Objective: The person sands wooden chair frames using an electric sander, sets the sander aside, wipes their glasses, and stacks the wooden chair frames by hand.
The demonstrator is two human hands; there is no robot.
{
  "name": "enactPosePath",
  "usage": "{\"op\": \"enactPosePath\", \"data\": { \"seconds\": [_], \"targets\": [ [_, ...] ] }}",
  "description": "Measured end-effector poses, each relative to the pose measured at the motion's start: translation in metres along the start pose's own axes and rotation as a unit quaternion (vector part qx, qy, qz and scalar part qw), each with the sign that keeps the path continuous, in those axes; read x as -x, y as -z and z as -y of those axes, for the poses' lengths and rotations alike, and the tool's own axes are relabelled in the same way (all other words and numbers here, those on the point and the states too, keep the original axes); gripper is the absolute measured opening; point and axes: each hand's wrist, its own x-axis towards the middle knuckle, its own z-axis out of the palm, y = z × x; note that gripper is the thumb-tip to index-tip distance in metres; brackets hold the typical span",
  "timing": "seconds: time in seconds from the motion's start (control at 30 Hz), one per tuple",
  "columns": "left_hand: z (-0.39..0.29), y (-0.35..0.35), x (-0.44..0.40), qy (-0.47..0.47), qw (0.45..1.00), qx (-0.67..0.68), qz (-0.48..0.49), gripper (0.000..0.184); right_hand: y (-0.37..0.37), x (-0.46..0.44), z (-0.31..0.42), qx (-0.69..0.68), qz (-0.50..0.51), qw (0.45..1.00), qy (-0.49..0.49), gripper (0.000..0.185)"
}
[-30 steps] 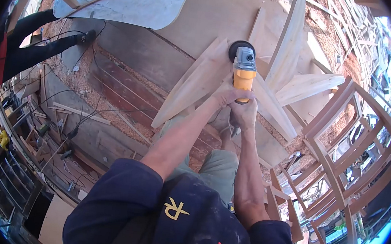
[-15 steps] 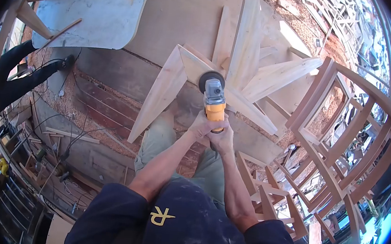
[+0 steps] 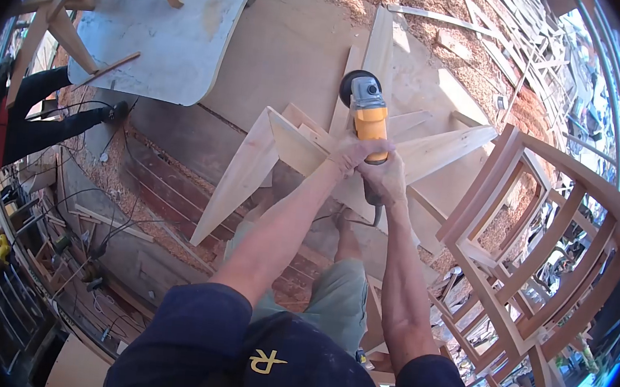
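Observation:
My left hand (image 3: 347, 154) is wrapped around the yellow body of an angle grinder (image 3: 371, 123). Behind it, my right hand (image 3: 388, 177) grips the grinder's rear end, where a dark cord hangs down. The grinder's round black disc (image 3: 350, 87) points away from me, over the star-shaped wooden frame (image 3: 296, 144) of pale, tapered boards. One long board (image 3: 378, 47) runs away from me beyond the disc. Whether the disc touches the wood, I cannot tell. Part of the frame is hidden beneath my hands and the grinder.
At the upper left is a white-topped board (image 3: 157, 37) with wooden legs above it. A person in dark trousers (image 3: 48, 120) is at the left edge. Wooden chair frames (image 3: 536, 252) stand at right. Shavings (image 3: 351, 0), offcuts and cables (image 3: 103, 248) litter the ground.
Both hands have carried the grinder forward and slightly right, from the near joint of the frame toward the long board. My arms are stretched out further, and the camera view has shifted.

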Motion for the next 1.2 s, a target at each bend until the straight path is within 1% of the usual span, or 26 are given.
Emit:
{"op": "enactPosePath", "data": {
  "seconds": [0.03, 0.07, 0.17, 0.2, 0.23, 0.3, 0.37, 0.47, 0.5, 0.53, 0.57, 0.6, 0.63, 0.7, 0.77, 0.87, 0.9, 1.0, 1.07, 1.13, 1.2],
  "targets": [
    [-0.011, 0.000, -0.019, -0.011, 1.000, -0.005, -0.009, 0.054, 0.004, -0.022, 0.007, 0.013, -0.008, 1.000, 0.011, 0.048],
    [-0.026, 0.001, -0.039, -0.016, 1.000, -0.006, -0.009, 0.061, 0.008, -0.043, 0.016, 0.027, -0.016, 0.999, 0.022, 0.046],
    [-0.082, -0.007, -0.078, -0.044, 0.999, -0.012, -0.003, 0.080, 0.024, -0.092, 0.061, 0.010, 0.013, 1.000, 0.005, 0.045],
    [-0.102, -0.014, -0.084, -0.067, 0.997, -0.021, -0.007, 0.077, 0.028, -0.107, 0.069, -0.002, 0.023, 1.000, 0.006, 0.044],
    [-0.114, -0.015, -0.096, -0.049, 0.998, -0.026, 0.010, 0.068, 0.032, -0.120, 0.077, -0.001, 0.024, 0.999, 0.022, 0.043],
    [-0.125, -0.014, -0.116, -0.015, 0.999, -0.041, 0.018, 0.061, 0.035, -0.135, 0.085, -0.004, 0.022, 0.999, 0.024, 0.040],
    [-0.116, -0.011, -0.115, 0.010, 0.999, -0.044, 0.011, 0.061, 0.032, -0.133, 0.075, -0.010, 0.029, 1.000, 0.007, 0.037],
    [-0.080, -0.008, -0.076, -0.035, 0.999, 0.001, 0.000, 0.068, 0.020, -0.098, 0.042, 0.004, 0.024, 1.000, -0.008, 0.050],
    [-0.065, -0.009, -0.052, -0.018, 1.000, 0.017, -0.011, 0.070, 0.013, -0.072, 0.034, 0.009, 0.019, 0.999, -0.031, 0.051],
    [-0.038, -0.003, -0.036, 0.004, 1.000, 0.014, -0.010, 0.069, 0.007, -0.044, 0.024, -0.034, 0.022, 0.998, -0.058, 0.048],
    [-0.006, 0.003, -0.021, 0.029, 0.999, 0.011, -0.008, 0.067, 0.000, -0.015, 0.006, -0.023, 0.017, 0.998, -0.048, 0.054],
    [0.020, 0.008, 0.003, 0.035, 0.999, -0.007, 0.004, 0.063, -0.006, 0.017, -0.001, -0.021, 0.005, 0.998, -0.054, 0.064],
    [0.041, 0.011, 0.030, 0.040, 0.999, -0.025, 0.014, 0.059, -0.015, 0.045, -0.026, -0.003, -0.001, 0.998, -0.056, 0.070],
    [0.074, 0.005, 0.086, 0.071, 0.995, -0.063, 0.013, 0.052, -0.033, 0.108, -0.070, -0.060, -0.025, 0.996, -0.053, 0.056],
    [0.117, 0.005, 0.133, 0.055, 0.997, -0.057, -0.011, 0.052, -0.038, 0.159, -0.089, -0.112, -0.025, 0.990, -0.086, 0.067],
    [0.132, -0.002, 0.170, 0.069, 0.997, -0.019, -0.034, 0.053, -0.035, 0.191, -0.091, -0.083, 0.008, 0.993, -0.082, 0.072],
    [0.132, -0.001, 0.169, 0.066, 0.997, -0.045, -0.021, 0.052, -0.033, 0.189, -0.092, -0.070, 0.015, 0.994, -0.080, 0.075],
    [0.126, -0.005, 0.128, 0.062, 0.996, -0.058, -0.006, 0.047, -0.015, 0.154, -0.087, -0.046, 0.021, 0.989, -0.135, 0.075],
    [0.101, -0.022, 0.095, 0.073, 0.994, -0.081, 0.022, 0.046, -0.003, 0.132, -0.083, -0.102, 0.000, 0.989, -0.109, 0.073],
    [0.093, -0.031, 0.088, 0.082, 0.991, -0.097, 0.038, 0.045, 0.004, 0.119, -0.085, -0.158, -0.036, 0.984, -0.072, 0.074],
    [0.094, -0.040, 0.088, 0.085, 0.989, -0.104, 0.056, 0.044, 0.004, 0.130, -0.098, -0.134, -0.039, 0.985, -0.105, 0.074]
  ]
}}
